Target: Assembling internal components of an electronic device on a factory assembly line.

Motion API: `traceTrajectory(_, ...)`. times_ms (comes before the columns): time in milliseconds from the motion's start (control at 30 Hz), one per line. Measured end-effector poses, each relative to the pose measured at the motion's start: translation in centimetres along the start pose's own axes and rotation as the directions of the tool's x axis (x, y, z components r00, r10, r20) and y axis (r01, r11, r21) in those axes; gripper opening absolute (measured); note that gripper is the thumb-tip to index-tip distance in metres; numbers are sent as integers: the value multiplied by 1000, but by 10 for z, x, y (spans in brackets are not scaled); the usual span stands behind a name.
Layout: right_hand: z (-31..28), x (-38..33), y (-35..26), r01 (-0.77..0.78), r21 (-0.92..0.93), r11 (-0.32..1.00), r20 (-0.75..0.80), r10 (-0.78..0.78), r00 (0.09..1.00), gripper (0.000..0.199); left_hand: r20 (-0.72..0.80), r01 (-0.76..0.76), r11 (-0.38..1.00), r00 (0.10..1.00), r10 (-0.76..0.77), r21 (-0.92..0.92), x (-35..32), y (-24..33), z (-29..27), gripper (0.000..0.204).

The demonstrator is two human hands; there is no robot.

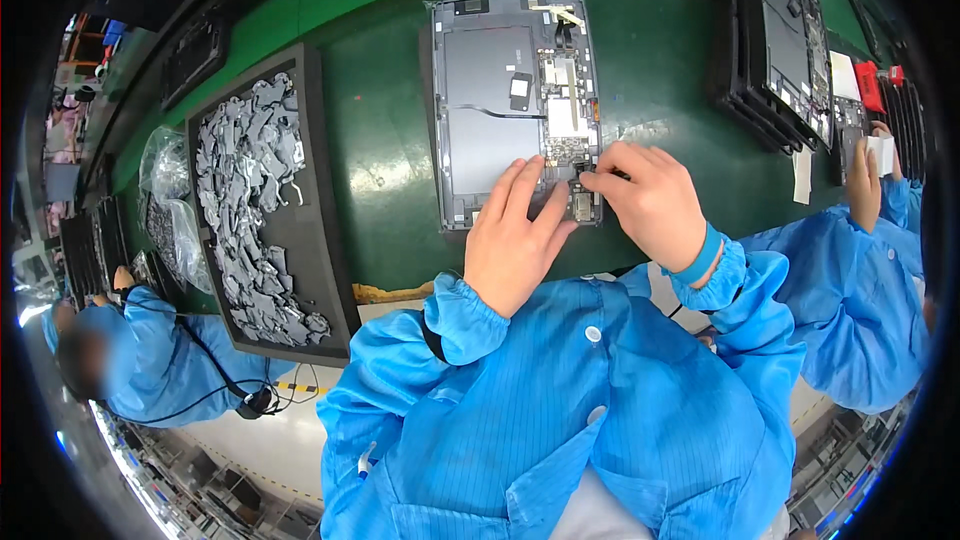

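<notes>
Tablet [488, 65] seemed light, stiff, fragile at its circuit board [568, 151], best frame-held; left hand [514, 238] lay spread, right hand [655, 202] grip indeterminable.

You can read no lettering here with certainty. On the grey panel [485, 70] of the opened device [490, 147] in front of you sits 1 white label [520, 91] with a dark patch (its print is too small for you to make out). Just beyond it, on the same panel, you see faint light print [517, 57], also too small to read.
</notes>
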State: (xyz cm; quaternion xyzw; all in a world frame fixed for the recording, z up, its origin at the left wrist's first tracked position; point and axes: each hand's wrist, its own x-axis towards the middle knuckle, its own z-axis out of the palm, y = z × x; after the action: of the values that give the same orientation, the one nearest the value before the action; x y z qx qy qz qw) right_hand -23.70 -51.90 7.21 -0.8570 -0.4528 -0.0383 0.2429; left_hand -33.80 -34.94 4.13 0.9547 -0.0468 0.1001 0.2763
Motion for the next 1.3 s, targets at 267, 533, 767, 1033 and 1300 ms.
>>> traceTrajectory(267,-2,15,-16,202,-275,940,211,-146,967,7,-46,-11,997,999,8,-75,-1,-7,4,41)
traceTrajectory(533,-9,-18,10,-304,375,876,-31,340,940,20,-31,-31,998,999,30,-59,-1,-6,0,43)
traceTrajectory(767,-7,-24,23,-413,732,541,43,569,821,13,19,-33,999,999,33,-25,4,-4,-3,42)
traceTrajectory(1033,8,-20,26,-353,935,45,257,602,756,13,-27,-2,995,1000,0,-97,0,-7,1,46)
traceTrajectory(1300,15,-18,19,-325,944,46,238,588,773,16,-80,51,979,994,-68,-198,6,4,-6,47)
